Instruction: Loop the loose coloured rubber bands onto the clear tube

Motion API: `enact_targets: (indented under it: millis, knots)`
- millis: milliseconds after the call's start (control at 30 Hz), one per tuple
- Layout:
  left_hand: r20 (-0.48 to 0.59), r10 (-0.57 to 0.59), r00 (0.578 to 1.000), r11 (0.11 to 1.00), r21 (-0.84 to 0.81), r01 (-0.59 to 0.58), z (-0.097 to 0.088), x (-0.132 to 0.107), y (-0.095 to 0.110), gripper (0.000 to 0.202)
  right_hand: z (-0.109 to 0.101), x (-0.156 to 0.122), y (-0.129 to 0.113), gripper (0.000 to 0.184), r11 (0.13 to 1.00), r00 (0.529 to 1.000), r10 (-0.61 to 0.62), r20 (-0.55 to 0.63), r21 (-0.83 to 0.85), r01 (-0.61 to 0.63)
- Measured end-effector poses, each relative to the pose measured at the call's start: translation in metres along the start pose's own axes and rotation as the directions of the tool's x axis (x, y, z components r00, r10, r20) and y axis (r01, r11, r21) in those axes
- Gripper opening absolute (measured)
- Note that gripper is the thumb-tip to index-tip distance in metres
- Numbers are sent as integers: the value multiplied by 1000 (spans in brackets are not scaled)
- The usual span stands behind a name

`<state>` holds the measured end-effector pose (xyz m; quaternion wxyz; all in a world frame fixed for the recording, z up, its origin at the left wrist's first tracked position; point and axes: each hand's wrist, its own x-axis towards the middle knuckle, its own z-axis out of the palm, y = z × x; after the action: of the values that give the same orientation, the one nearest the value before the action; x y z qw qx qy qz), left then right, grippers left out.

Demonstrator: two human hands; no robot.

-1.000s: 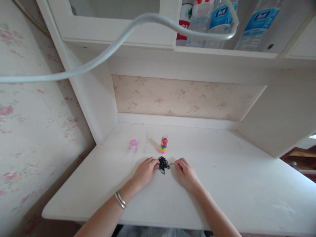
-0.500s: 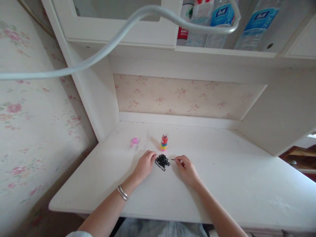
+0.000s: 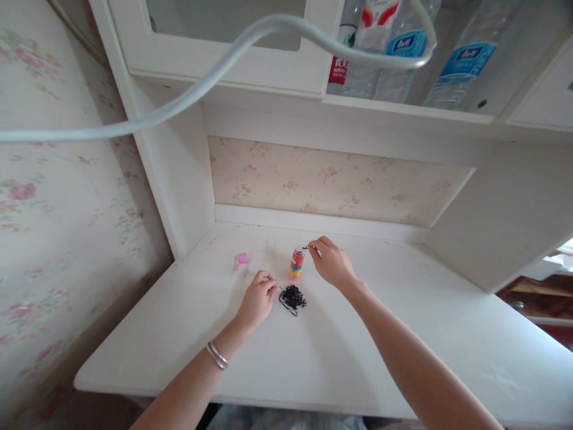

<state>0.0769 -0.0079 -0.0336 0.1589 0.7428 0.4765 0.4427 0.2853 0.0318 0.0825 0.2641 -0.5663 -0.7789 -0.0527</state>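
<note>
A small heap of black elastic bands [image 3: 292,297] lies on the white desk [image 3: 403,346]. My left hand [image 3: 257,298], fingers curled, rests on the desk just left of the heap and touches its edge. My right hand [image 3: 331,263] is raised over a small clear jar [image 3: 296,263] filled with coloured bands and pinches one black band [image 3: 306,246] just above the jar's mouth. A small pink lid [image 3: 241,260] lies on the desk left of the jar.
The desk sits in a white alcove with flowered wallpaper at the back. A shelf above holds several water bottles [image 3: 403,48]. A grey cable [image 3: 188,95] hangs across the top of the view. The left wall stands close by.
My right hand has lifted away from the heap with one black band and moved up and back to the jar's mouth. My left hand has stayed by the heap.
</note>
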Motion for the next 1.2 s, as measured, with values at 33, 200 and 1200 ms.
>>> enact_targets:
  millis: [33, 200, 1200]
  knots:
    - [-6, 1, 1000, 1000, 14, -1, -2, 1, 0, 19, 2, 3, 0, 30, 1000, 1000, -6, 18, -26, 7]
    - [-51, -3, 999, 1000, 17, 3, -5, 4, -1, 20, 15, 10, -2, 33, 996, 997, -22, 70, -82, 28]
    - [-43, 52, 998, 975, 218, -42, -15, 111, 71, 22, 69, -113, 39, 35, 847, 970, 166, 176, 478, -232]
